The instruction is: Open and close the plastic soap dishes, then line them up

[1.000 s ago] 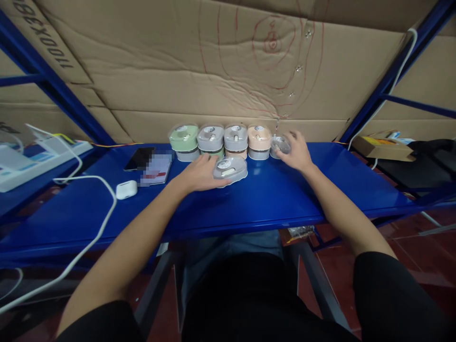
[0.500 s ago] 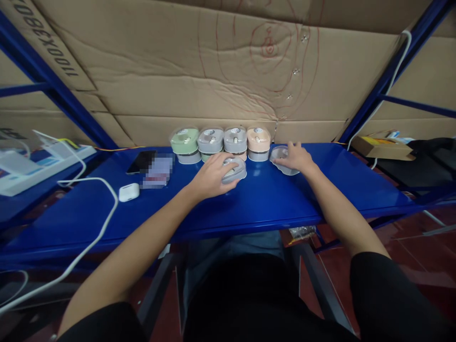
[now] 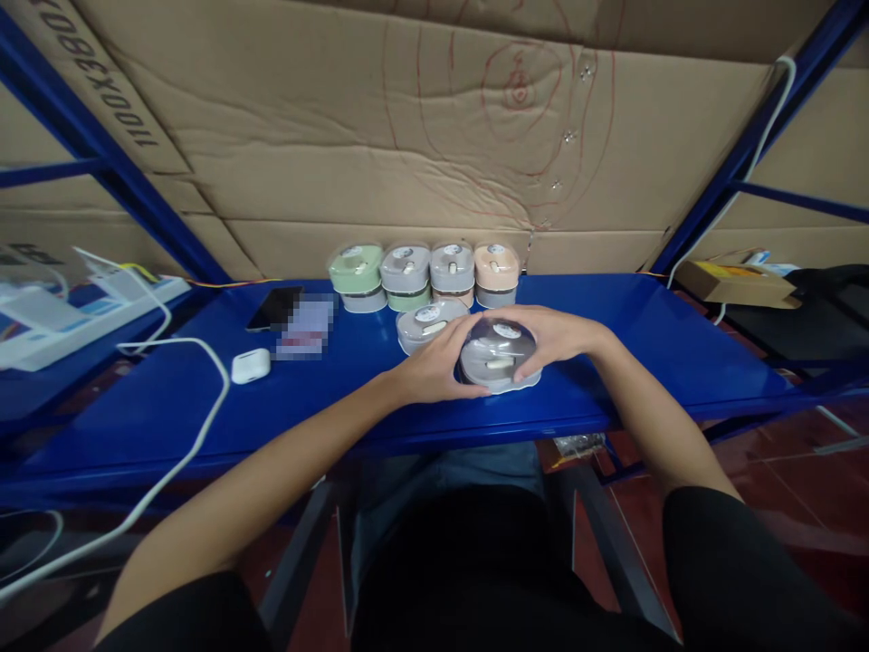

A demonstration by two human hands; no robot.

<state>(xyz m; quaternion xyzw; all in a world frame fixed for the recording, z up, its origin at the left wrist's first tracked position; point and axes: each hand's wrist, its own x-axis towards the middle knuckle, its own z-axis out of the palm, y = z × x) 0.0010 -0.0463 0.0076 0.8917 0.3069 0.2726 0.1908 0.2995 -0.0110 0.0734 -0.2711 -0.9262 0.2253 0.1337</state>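
Observation:
Near the front of the blue table, a grey box with a clear domed lid (image 3: 499, 349) sits between my two hands. My left hand (image 3: 441, 367) curves around its left side, thumb low at the front edge. From the right, my right hand (image 3: 553, 335) wraps its back and right side, with the thumb at the front. Just behind my left hand lies a second grey lidded box (image 3: 424, 324), partly covered by that hand. Further back stand stacked lidded boxes in two layers, with a green one (image 3: 357, 267), grey ones (image 3: 405, 265) and a peach one (image 3: 497, 263) on top.
To the left on the blue table (image 3: 326, 407) lie a dark phone (image 3: 272, 308), a blurred-out flat item (image 3: 305, 326) and a white earbud case (image 3: 251, 366). A white cable (image 3: 204, 426) crosses the left side. Cardboard (image 3: 339, 118) stands behind, and an open carton (image 3: 737, 285) is at right.
My right hand has brought its grey box from the right toward me and the middle. My left hand has left the other grey box and moved right onto this one.

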